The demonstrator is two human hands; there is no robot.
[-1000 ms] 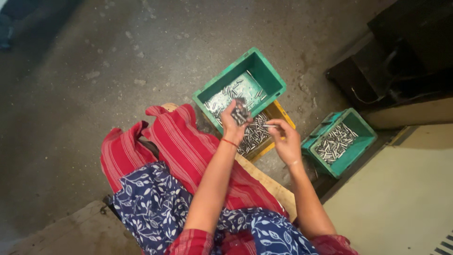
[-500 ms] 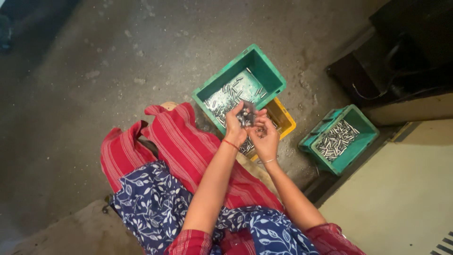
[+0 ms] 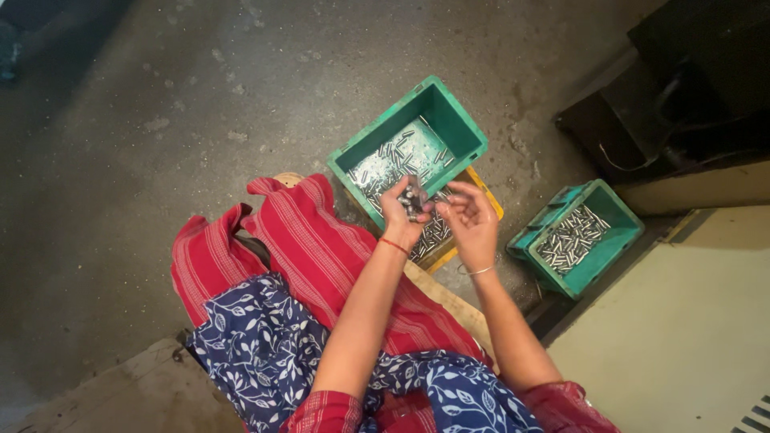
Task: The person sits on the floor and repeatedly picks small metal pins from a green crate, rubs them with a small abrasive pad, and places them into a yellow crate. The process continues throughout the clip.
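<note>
Bare floor [image 3: 160, 104] lies open left of the left hand [image 3: 401, 215], which is cupped around a cluster of pins [image 3: 411, 198]. Just beyond it sits a green bin [image 3: 461, 120] over a yellow bin [image 3: 491, 200]. The right hand [image 3: 469, 220], fingers loosely spread and holding nothing, nearly touches the pins. Farther right stands a second green bin [image 3: 597, 265] against a step edge.

The small pins [image 3: 411, 199] in the left hand [image 3: 401, 215] look like bright, shiny metal, as do those in the green plastic bins [image 3: 461, 128] (smooth, slightly dull walls). The yellow tray [image 3: 491, 204] looks plastic too. The floor [image 3: 160, 96] is rough, matt concrete, speckled. The red striped cloth [image 3: 321, 248] and blue flowered cloth [image 3: 257, 345] are soft and matt.
</note>
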